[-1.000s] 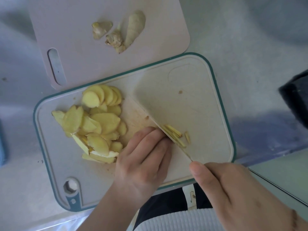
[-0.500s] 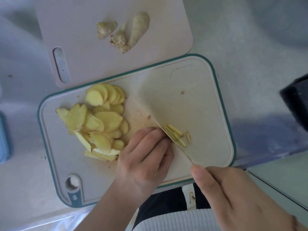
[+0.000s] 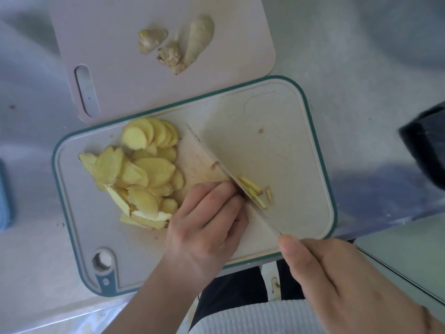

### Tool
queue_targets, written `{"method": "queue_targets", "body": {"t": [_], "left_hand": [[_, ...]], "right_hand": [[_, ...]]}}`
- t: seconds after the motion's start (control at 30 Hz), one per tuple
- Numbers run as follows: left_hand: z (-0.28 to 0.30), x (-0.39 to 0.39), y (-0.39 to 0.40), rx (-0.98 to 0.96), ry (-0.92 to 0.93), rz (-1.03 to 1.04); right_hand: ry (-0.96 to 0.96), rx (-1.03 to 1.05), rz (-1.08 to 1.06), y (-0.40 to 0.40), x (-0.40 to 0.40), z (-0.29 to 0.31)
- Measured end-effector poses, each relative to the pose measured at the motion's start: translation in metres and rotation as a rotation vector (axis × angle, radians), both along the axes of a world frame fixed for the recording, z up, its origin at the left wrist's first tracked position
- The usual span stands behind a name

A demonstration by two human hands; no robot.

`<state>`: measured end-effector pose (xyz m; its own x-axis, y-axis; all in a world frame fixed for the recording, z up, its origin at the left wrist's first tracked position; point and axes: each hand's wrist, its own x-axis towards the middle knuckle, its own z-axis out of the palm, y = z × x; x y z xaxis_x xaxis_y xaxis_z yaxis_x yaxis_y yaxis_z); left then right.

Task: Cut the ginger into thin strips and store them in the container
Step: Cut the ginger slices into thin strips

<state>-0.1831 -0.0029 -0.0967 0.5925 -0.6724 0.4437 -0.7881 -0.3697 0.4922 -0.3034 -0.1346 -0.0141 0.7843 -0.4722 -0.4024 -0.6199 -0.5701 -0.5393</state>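
Grey desk, teal-rimmed cutting board: left hand pins slices, right hand grasps cleaver. Risk: blade beside fingertips, could nick them.

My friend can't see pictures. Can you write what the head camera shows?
A person's right hand slices ginger into thin strips with a knife, while the left hand steadies the piece on a teal-edged cutting board. A pile of ginger slices waits left of the blade.
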Motion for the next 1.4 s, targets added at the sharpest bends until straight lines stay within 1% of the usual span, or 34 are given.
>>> {"method": "queue_targets", "body": {"t": [0.07,0.17,0.2,0.3,0.4,0.43,0.47,0.53,0.57,0.7,0.8,0.93,1.07,1.17,1.3,1.4], "left_hand": [[0.0,0.0,0.0,0.003,-0.001,-0.007],[0.002,0.001,0.0,-0.012,0.002,0.001],[0.003,0.001,-0.001,-0.026,0.005,0.008],[0.002,0.0,0.0,-0.025,-0.002,0.028],[-0.002,0.0,0.002,-0.012,0.002,0.018],[-0.003,0.0,0.002,-0.013,-0.001,0.015],[-0.003,0.0,0.003,-0.014,-0.003,0.014],[-0.002,-0.001,0.002,-0.013,0.005,0.016],[-0.001,-0.001,0.002,-0.015,0.01,0.016],[0.004,0.001,0.001,-0.031,0.022,0.005],[0.0,-0.001,0.002,-0.005,-0.03,0.007],[-0.002,0.0,0.003,0.013,-0.036,-0.013],[0.0,0.0,0.003,0.016,-0.026,-0.022],[0.0,0.001,0.003,0.01,-0.04,-0.021],[-0.001,-0.001,0.004,0.004,-0.035,-0.009],[-0.002,0.0,0.005,0.01,-0.019,-0.015]], "right_hand": [[0.004,0.119,-0.016,-0.001,0.012,-0.006],[0.06,0.29,0.058,-0.008,0.039,-0.007],[0.046,0.309,0.057,-0.01,0.042,-0.006],[0.073,0.259,0.068,-0.006,0.028,0.0],[-0.001,0.01,0.094,0.0,0.003,0.004],[-0.013,-0.023,0.084,0.0,0.001,0.004],[0.005,0.005,0.066,-0.001,0.002,0.004],[0.133,0.177,0.059,-0.004,0.011,0.002],[0.153,0.209,0.066,-0.004,0.015,0.0],[0.094,0.263,0.068,-0.002,0.031,-0.008],[0.07,0.234,0.057,-0.004,0.021,-0.002],[0.134,0.261,0.061,-0.009,0.006,0.008],[0.171,0.267,0.088,-0.008,0.019,0.002],[0.147,0.325,0.051,-0.005,0.033,-0.002],[0.115,0.253,0.047,-0.004,0.02,0.006],[0.119,0.253,0.044,-0.006,0.009,0.009]]}}
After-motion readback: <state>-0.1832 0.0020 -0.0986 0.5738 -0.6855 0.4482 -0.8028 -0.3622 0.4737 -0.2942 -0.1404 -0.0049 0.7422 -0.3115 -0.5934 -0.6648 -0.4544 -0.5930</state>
